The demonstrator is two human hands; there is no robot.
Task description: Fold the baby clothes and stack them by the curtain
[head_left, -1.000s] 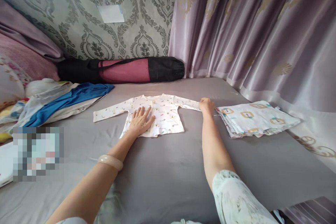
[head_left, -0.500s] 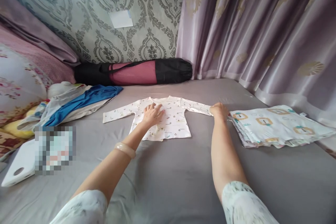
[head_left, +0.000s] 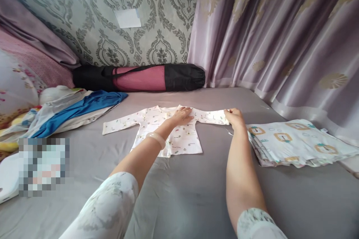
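A small white baby shirt with a tiny print lies spread on the grey bed sheet, both sleeves stretched sideways. My left hand rests flat on the upper chest of the shirt, fingers extended toward the right sleeve. A pale bangle circles that wrist. At the end of the right sleeve, my right hand pinches the cuff between thumb and fingers. A thin white thread or tag hangs just below this cuff.
To the right lies a stack of printed cloths. A rolled mat in a black bag lies along the wall. Crumpled clothes and a white object beside a blurred patch are on the left. Curtains hang at right.
My left hand has slid right across the shirt's chest toward the right shoulder. My right hand stays at the right cuff, its pinch now plainer. The view has shifted slightly.
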